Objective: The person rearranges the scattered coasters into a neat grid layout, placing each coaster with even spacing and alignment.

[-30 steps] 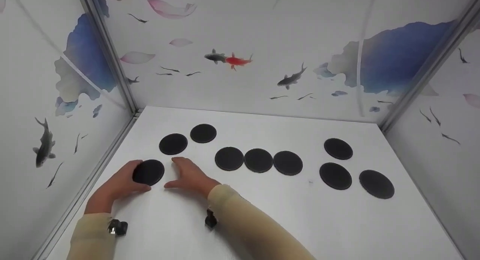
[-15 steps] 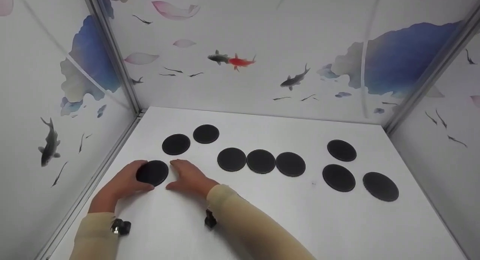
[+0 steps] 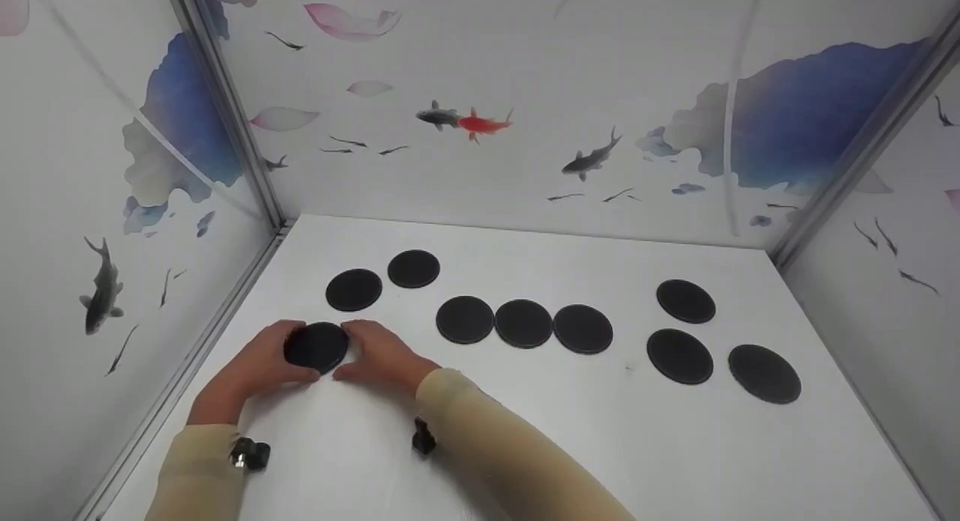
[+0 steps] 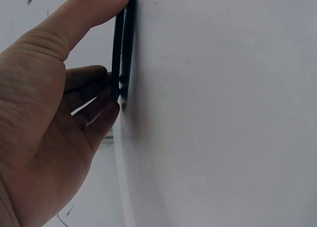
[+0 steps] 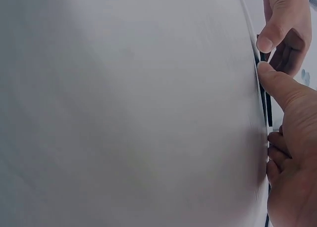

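Black disc [image 3: 318, 348] is between the hands, left hand [image 3: 262, 365] pinching its rim, right hand [image 3: 384, 357] loosely cupped alongside.

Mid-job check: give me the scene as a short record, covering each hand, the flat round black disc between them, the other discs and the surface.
Left hand: grips the flat round black disc at its left edge
Right hand: at its right edge; contact unclear
Behind it: two black discs, apart
Centre: three black discs in a row, touching or nearly
Right side: three black discs, loosely grouped
Surface: smooth white table
Disc count: nine visible
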The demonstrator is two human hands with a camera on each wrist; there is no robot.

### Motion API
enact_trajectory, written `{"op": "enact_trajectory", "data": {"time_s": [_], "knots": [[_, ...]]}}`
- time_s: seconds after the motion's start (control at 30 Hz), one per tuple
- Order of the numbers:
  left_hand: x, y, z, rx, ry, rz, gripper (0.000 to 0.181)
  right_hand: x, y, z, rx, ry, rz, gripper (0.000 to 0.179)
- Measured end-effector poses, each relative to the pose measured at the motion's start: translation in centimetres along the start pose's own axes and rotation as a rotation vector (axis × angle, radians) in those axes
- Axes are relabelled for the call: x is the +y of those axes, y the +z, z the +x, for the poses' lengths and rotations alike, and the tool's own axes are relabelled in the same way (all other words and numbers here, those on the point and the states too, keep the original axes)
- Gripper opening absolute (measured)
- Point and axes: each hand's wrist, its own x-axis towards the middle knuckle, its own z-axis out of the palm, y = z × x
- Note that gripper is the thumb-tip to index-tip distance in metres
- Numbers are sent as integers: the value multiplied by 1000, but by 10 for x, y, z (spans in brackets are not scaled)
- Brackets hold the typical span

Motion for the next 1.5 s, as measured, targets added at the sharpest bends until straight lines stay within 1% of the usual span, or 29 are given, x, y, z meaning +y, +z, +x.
{"op": "enact_trajectory", "data": {"time_s": [0.13, 0.23, 0.33, 0.5, 0.6, 0.83, 1.0, 1.13, 1.27, 1.37, 1.5], "knots": [[0, 1, 2, 4, 11, -6, 96, 1, -1, 2, 4, -42, 52, 72], [2, 1, 2, 8, 18, -14, 95, 2, -2, 4, 10, -62, 53, 73], [6, 1, 3, 9, 28, -24, 96, 3, -4, 6, 11, -59, 44, 70], [9, 3, 2, 1, 25, -36, 98, 3, -6, 6, 12, -53, 58, 64], [10, 4, 1, -4, 24, -39, 97, 4, -5, 5, 15, -38, 34, 64], [8, 6, 2, -10, 16, -47, 97, 5, -6, 6, 22, -70, 21, 60], [10, 7, 2, -8, 7, -55, 96, 6, -7, 7, 17, -49, -4, 59], [12, 6, 0, -9, 1, -57, 96, 7, -8, 7, 9, -56, 26, 56], [13, 6, 0, -7, 11, -51, 96, 8, -10, 6, 13, -79, 42, 53], [16, 6, 1, -6, 25, -43, 95, 9, -14, 3, 19, -94, 21, 55], [22, 7, 2, -5, 32, -26, 96, 10, -21, -3, 14, -67, 22, 65]]}}
